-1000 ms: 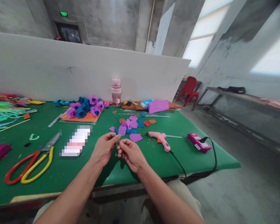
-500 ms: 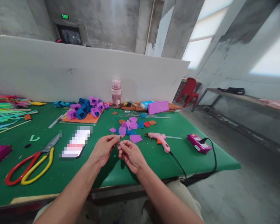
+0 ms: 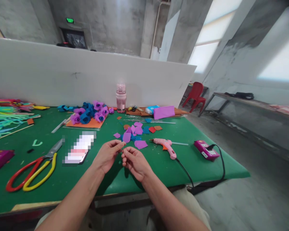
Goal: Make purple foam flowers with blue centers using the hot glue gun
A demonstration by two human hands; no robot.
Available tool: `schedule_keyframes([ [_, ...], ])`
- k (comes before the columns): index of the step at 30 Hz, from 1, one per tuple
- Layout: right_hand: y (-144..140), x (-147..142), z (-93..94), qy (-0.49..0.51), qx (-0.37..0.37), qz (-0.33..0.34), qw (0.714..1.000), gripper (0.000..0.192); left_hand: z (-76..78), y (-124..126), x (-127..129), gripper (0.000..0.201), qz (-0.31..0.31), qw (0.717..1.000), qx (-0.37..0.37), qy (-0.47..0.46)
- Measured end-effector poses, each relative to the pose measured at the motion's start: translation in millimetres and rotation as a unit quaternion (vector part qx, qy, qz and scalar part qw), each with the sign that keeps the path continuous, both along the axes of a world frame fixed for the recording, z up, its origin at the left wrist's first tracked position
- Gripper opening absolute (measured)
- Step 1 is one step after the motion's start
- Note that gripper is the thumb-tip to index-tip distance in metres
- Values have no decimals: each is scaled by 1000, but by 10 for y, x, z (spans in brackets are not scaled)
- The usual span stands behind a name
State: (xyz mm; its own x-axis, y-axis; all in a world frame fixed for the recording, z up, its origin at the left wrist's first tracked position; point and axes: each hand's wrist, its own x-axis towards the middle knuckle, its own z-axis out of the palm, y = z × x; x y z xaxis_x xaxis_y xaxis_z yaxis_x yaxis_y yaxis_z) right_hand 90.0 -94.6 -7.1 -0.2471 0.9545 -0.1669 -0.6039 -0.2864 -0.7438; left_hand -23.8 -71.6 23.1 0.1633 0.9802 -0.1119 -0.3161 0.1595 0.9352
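Observation:
My left hand point(image 3: 109, 155) and my right hand point(image 3: 135, 162) meet over the front of the green table point(image 3: 86, 186). Thumb and fingers are pinched together on each; whatever lies between the fingertips is too small and hidden to name. Just beyond the fingers is a loose pile of purple petal-shaped pieces point(image 3: 126, 137) with blue pieces point(image 3: 145, 130) among them. A pink glue gun point(image 3: 167, 147) lies to the right of my right hand, its nozzle pointing left. Left of my left hand lies a phone point(image 3: 80, 149) with a blurred-out screen.
Large scissors point(image 3: 39, 166) with red and yellow handles lie at left. Purple and blue flowers point(image 3: 88, 114) rest on orange sheets at the back, near a pink bottle point(image 3: 121, 99). A purple power box point(image 3: 205, 149) with a black cable sits near the right edge.
The view has shifted slightly, so everything sits a little lower and further right. Both hands keep nearly the same pinched pose, fingertips close together.

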Motion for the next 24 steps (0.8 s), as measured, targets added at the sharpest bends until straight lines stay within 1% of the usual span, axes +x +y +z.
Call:
schedule_keyframes([
  [5, -10, 5, 0, -3, 8, 13, 1000, 30, -12, 17, -35, 30, -13, 999, -18, -23],
  [9, -17, 21, 5, -34, 27, 29, 999, 32, -18, 22, -62, 34, -22, 998, -30, -51],
  [13, -21, 27, 14, -55, 45, 28, 997, 32, -33, 17, -64, 33, -20, 997, -36, -73],
  [17, -14, 24, 9, -56, 43, 27, 997, 33, -63, 23, -45, 33, -18, 996, -35, -76],
  [20, -1, 29, -3, -58, 36, 21, 997, 34, -84, 27, -20, 32, -6, 997, -17, -72],
  [24, 17, 41, -14, -69, 29, 13, 997, 34, -81, 20, 20, 29, 28, 999, 6, -38],
])
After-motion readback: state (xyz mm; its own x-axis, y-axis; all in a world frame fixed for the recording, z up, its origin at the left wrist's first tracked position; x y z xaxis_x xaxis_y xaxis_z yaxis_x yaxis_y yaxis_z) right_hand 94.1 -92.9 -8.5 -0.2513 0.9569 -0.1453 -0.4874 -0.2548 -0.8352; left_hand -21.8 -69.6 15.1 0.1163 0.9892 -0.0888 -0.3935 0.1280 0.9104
